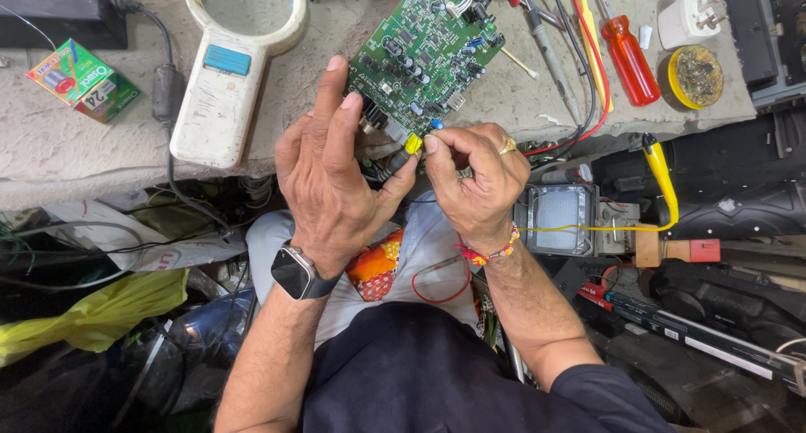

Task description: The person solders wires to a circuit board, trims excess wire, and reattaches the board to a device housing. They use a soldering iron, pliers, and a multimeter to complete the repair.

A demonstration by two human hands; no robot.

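A green circuit board (424, 51) was held at upper centre of the frame, its lower corner propped in the left hand (332, 181) and its far end resting over the grey desk (75, 148). The left hand's grip was closed on that lower edge, the thumb pressed beside a small yellow component (412, 143) while the index and middle fingers were laid flat along the board's left side. The right hand (474, 185) was pinched shut, thumb and forefinger tips together on a small blue-tipped part (437, 124) just beside the yellow one; what exactly was gripped could not be made out. The board's long axis ran diagonally, from lower left near the hands to upper right, the component side turned up toward the camera. A slip seemed possible: with the board carried only at one corner, a hard pull or twist by the right hand could have levered it out of the left grip, or bent or torn the small part. The red and black leads (588, 72) lying close by could also have been snagged.
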